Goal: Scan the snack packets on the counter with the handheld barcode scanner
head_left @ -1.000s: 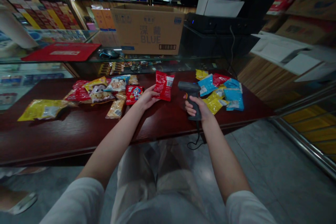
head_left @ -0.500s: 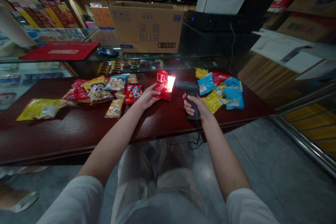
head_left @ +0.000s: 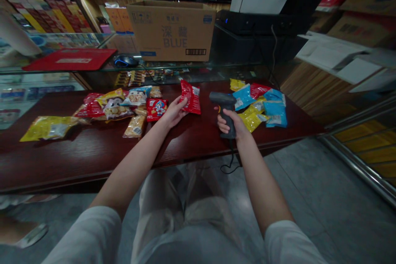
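Observation:
My left hand (head_left: 175,112) grips a red snack packet (head_left: 191,98) by its left side, tilted up above the dark red-brown table (head_left: 198,140). A white barcode label shows at the packet's upper right. Wrapped round the handle of a black barcode scanner (head_left: 225,109) is my right hand (head_left: 230,122); the scanner's head points left at the packet, with a gap between them. Left of my left hand lie a small red packet (head_left: 156,109), a clear packet of tan snacks (head_left: 135,126) and several larger bags. Blue packets (head_left: 275,112) and yellow packets (head_left: 253,119) lie right of the scanner.
Behind the table, a cardboard box (head_left: 171,33) and a mouse (head_left: 125,61) stand on a glass counter with a red mat (head_left: 71,59). A black machine (head_left: 247,21) is at back right. The scanner's cable (head_left: 230,165) hangs over the front edge. A person's foot (head_left: 32,235) shows at lower left.
The scanner's light shone brightly on the packet's label half a second ago and is off now. My left hand has tilted the packet and drawn it slightly left, away from the scanner.

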The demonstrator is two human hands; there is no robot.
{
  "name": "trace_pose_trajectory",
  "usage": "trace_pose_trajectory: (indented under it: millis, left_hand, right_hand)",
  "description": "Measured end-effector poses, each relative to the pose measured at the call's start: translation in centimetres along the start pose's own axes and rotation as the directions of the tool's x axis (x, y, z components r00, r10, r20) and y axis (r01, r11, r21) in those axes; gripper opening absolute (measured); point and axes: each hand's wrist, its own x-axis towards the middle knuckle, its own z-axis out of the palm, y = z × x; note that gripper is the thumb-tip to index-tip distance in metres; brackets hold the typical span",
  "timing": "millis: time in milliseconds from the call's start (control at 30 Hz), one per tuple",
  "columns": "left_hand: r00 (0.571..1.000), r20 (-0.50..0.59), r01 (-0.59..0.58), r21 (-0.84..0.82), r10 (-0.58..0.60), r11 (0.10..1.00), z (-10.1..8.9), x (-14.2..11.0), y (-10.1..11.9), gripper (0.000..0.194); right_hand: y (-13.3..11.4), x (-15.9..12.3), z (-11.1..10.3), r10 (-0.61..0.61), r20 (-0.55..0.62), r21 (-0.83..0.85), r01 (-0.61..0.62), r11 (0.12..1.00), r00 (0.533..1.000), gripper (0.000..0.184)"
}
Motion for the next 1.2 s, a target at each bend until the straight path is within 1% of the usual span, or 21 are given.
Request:
trace_pose_trajectory:
  millis: [67, 100, 133, 200, 267, 333, 400, 433, 500, 533, 567, 600, 633, 700, 733, 800, 833, 900, 967, 1100, 1200]
  left_hand:
    - [0.993, -0.083, -0.066, 0.162, 0.08, 0.985, -0.2, 0.2, 0.2, 0.024]
    - [0.98, -0.125, -0.116, 0.284, 0.156, 0.952, -0.3, 0.3, 0.4, 0.025]
    - [0.956, -0.155, -0.166, 0.412, 0.248, 0.896, -0.5, 0.2, 0.6, 0.027]
    - [0.891, -0.162, -0.245, 0.614, 0.423, 0.75, -0.7, -0.1, 1.1, 0.037]
    - [0.843, -0.138, -0.274, 0.721, 0.52, 0.636, -0.9, -0.6, 1.8, 0.049]
    - [0.822, -0.133, -0.239, 0.801, 0.553, 0.548, -1.1, -1.3, 2.7, 0.059]
    - [0.803, -0.167, -0.141, 0.88, 0.573, 0.454, -1.4, -1.8, 3.7, 0.064]
    - [0.785, -0.193, -0.081, 0.91, 0.589, 0.407, -1.5, -2.0, 4.2, 0.065]
    - [0.729, -0.223, 0.003, 0.946, 0.647, 0.323, -1.7, -2.4, 5.0, 0.066]
    - [0.701, -0.209, 0.009, 0.959, 0.682, 0.284, -1.7, -2.6, 5.2, 0.066]
    - [0.682, -0.173, -0.011, 0.969, 0.71, 0.247, -1.6, -2.7, 5.3, 0.066]
    - [0.682, -0.118, -0.058, 0.975, 0.722, 0.214, -1.6, -2.7, 5.2, 0.065]
    - [0.698, -0.05, -0.121, 0.975, 0.714, 0.187, -1.5, -2.7, 4.9, 0.062]
    - [0.759, 0.08, -0.24, 0.957, 0.646, 0.164, -1.5, -2.5, 4.1, 0.054]
    - [0.79, 0.12, -0.269, 0.949, 0.601, 0.163, -1.6, -2.3, 3.5, 0.049]
    - [0.832, 0.135, -0.254, 0.955, 0.539, 0.154, -1.9, -2.0, 2.5, 0.045]
    - [0.841, 0.118, -0.225, 0.964, 0.528, 0.141, -2.1, -1.8, 2.1, 0.046]
    - [0.84, 0.08, -0.162, 0.981, 0.537, 0.106, -2.4, -1.7, 1.6, 0.049]
    - [0.827, 0.063, -0.118, 0.991, 0.559, 0.063, -2.6, -1.7, 1.6, 0.05]
    - [0.817, 0.052, -0.047, 0.999, 0.575, -0.024, -2.5, -1.9, 2.0, 0.047]
    - [0.81, 0.033, -0.032, 0.999, 0.585, -0.012, -2.2, -2.1, 2.2, 0.045]
  right_hand:
    - [-0.1, 0.0, 0.0, -0.004, -0.024, 0.008, 0.005, 1.0, 1.0, 0.042]
    - [-0.2, -0.1, 0.0, -0.009, -0.03, 0.009, 0.009, 1.0, 1.0, 0.043]
    - [-0.2, -0.1, 0.0, -0.013, -0.033, 0.009, 0.013, 1.0, 0.999, 0.044]
    - [-0.2, -0.1, 0.1, -0.019, -0.031, 0.008, 0.019, 1.0, 0.999, 0.045]
    - [-0.2, -0.1, 0.2, -0.018, -0.032, 0.006, 0.018, 1.0, 0.999, 0.045]
    - [-0.2, -0.1, 0.2, -0.017, -0.039, 0.004, 0.017, 1.0, 0.999, 0.044]
    - [-0.1, -0.1, 0.1, -0.02, -0.04, 0.006, 0.02, 1.0, 0.999, 0.044]
    - [-0.1, -0.1, 0.1, -0.022, -0.038, 0.007, 0.022, 1.0, 0.999, 0.043]
    - [-0.1, 0.0, 0.1, -0.024, -0.031, 0.008, 0.024, 1.0, 0.999, 0.043]
    - [-0.1, 0.0, 0.1, -0.025, -0.029, 0.007, 0.025, 1.0, 0.999, 0.043]
    - [-0.1, 0.0, 0.1, -0.025, -0.028, 0.006, 0.025, 1.0, 0.999, 0.043]
    - [-0.1, 0.0, 0.1, -0.025, -0.029, 0.004, 0.025, 1.0, 0.999, 0.044]
    - [-0.1, -0.1, 0.2, -0.025, -0.032, 0.001, 0.025, 1.0, 0.999, 0.044]
    - [-0.1, -0.1, 0.2, -0.023, -0.042, -0.004, 0.023, 1.0, 0.999, 0.044]
    - [-0.1, -0.1, 0.2, -0.022, -0.046, -0.005, 0.022, 1.0, 0.999, 0.044]
    - [-0.1, -0.1, 0.1, -0.024, -0.044, -0.002, 0.024, 1.0, 0.999, 0.043]
    - [-0.1, -0.1, 0.1, -0.028, -0.039, 0.001, 0.028, 1.0, 0.999, 0.042]
    - [-0.1, 0.0, 0.0, -0.039, -0.03, 0.007, 0.039, 0.999, 0.999, 0.042]
    - [-0.1, 0.0, 0.0, -0.05, -0.031, 0.009, 0.05, 0.999, 0.998, 0.041]
    - [-0.5, -1.0, -0.6, -0.103, -0.089, -0.031, 0.1, 0.994, 0.991, 0.04]
    - [-1.7, -3.3, -2.0, -0.172, -0.177, -0.084, 0.159, 0.984, 0.969, 0.04]
